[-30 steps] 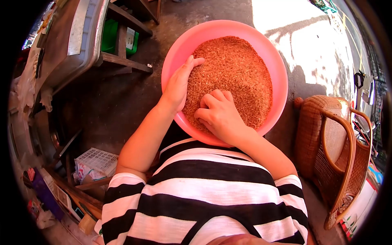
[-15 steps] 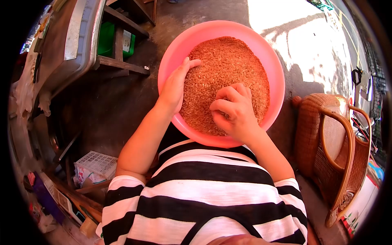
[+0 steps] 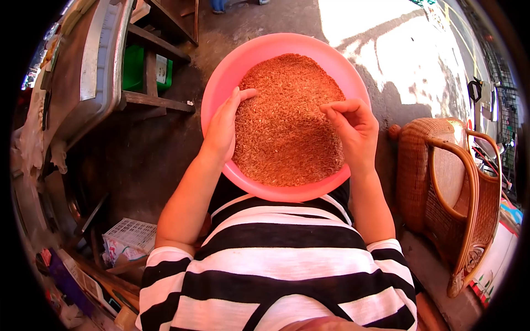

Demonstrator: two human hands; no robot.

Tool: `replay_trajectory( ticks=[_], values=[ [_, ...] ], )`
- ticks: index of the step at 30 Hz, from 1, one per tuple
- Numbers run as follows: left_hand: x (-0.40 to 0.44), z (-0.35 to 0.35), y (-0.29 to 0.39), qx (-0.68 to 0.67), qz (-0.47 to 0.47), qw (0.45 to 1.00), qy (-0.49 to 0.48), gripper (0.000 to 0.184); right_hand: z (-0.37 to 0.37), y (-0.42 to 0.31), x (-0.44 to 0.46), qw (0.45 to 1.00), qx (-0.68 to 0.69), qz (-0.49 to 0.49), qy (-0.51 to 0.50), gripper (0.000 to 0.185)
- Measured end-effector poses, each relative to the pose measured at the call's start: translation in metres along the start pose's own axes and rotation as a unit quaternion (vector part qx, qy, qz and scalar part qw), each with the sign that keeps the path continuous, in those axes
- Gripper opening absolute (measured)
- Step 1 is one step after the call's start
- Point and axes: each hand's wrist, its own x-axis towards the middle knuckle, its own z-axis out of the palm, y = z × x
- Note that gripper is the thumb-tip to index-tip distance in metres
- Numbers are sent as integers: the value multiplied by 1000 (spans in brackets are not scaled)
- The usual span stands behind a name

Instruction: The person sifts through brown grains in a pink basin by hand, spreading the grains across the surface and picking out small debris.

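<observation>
A pink plastic basin (image 3: 259, 190) sits at my lap, holding a broad bed of reddish-brown grain (image 3: 287, 118) that looks like unhusked rice. My left hand (image 3: 223, 124) rests against the basin's left inner wall, fingers stretched out at the edge of the grain and one pointing right over it. Above the right side of the grain, my right hand (image 3: 356, 129) is raised with thumb and forefinger pinched together. Whatever is between those fingertips, if anything, is too small to make out.
On the right stands a wicker armchair (image 3: 433, 176). A wooden frame (image 3: 157, 102) with a green bin (image 3: 134, 69) is at upper left. A white plastic basket (image 3: 132, 234) lies lower left. At the top, part of a person's blue clothing (image 3: 219, 5) shows.
My right hand has lifted from the grain and moved up and right, its fingers now pinched. The left hand keeps its place at the basin wall. The view has shifted slightly.
</observation>
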Motion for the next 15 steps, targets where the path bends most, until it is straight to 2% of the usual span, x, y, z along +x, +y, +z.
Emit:
replay_trajectory(
  ticks=[5, 15],
  values=[
    [-1, 1, 2, 5, -3, 1000, -3, 54, -2, 2, 2, 999, 21, 22, 28, 9],
    [-1, 1, 3, 4, -5, 1000, -5, 53, -5, 9, 5, 997, 57, 50, 4, 7]
  ],
)
